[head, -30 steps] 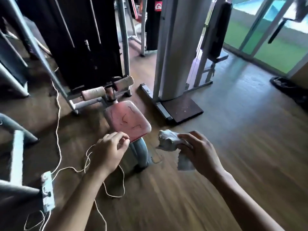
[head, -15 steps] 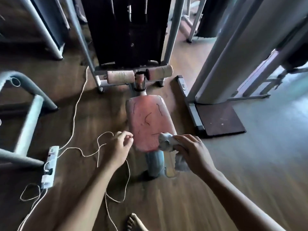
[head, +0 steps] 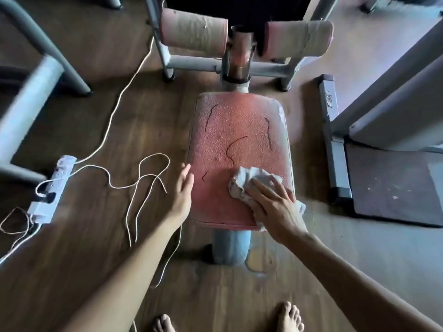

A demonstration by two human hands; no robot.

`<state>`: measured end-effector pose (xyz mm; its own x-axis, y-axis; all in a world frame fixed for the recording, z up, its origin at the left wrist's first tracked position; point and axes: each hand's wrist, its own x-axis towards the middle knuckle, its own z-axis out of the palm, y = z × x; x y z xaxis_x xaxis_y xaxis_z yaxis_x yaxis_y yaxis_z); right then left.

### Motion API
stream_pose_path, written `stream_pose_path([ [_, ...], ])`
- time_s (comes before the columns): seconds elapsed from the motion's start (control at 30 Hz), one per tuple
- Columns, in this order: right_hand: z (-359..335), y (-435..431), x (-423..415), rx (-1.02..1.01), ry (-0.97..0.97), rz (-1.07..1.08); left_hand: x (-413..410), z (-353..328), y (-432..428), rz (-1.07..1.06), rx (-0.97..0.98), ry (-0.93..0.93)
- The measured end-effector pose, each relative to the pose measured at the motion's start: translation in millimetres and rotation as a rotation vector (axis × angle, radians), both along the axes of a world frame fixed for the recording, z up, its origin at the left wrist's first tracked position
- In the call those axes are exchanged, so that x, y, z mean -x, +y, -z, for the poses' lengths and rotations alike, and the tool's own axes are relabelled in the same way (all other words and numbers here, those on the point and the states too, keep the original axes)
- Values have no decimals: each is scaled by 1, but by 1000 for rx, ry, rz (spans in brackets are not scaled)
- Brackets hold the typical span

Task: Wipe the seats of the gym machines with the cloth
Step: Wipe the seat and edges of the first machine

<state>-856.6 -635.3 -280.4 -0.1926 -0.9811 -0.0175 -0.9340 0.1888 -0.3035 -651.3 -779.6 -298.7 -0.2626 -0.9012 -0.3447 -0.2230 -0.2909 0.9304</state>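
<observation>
A worn, cracked red seat (head: 239,140) on a grey post fills the middle of the view. A crumpled whitish cloth (head: 247,179) lies on its near right part. My right hand (head: 275,207) presses flat on the cloth with fingers spread. With straight fingers, my left hand (head: 183,190) rests against the seat's left edge, holding nothing.
Two padded rollers (head: 194,29) and the machine frame stand behind the seat. A white power strip (head: 54,185) and loose cords (head: 141,178) lie on the wooden floor at left. Another machine's base plate (head: 393,185) is at right. My bare feet (head: 287,317) are below.
I came closer to the seat. My right hand went from holding the bunched cloth at the seat's near edge to pressing it flat on the seat. My left hand uncurled and reached the seat's side.
</observation>
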Motion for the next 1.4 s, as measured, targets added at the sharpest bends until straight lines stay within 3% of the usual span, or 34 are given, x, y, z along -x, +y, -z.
stream_pose_path([
  [0.23,30,-17,-5,196,-124,-207,8,53,5,-113,330,-48],
  [0.43,31,-9,-3,175,-62,-463,8,58,5,-154,353,36],
  [0.67,31,-92,-38,129,-92,-234,6,63,4,-186,335,114],
  [0.93,23,-45,-38,144,-57,-300,4,67,8,-260,327,79],
  [1.17,30,-113,-56,108,27,-77,0,70,12,-283,409,8],
  [1.3,28,-70,-50,125,28,-178,4,74,11,-282,425,21],
  [1.4,24,-23,-18,86,21,-297,6,60,12,-211,443,-115],
])
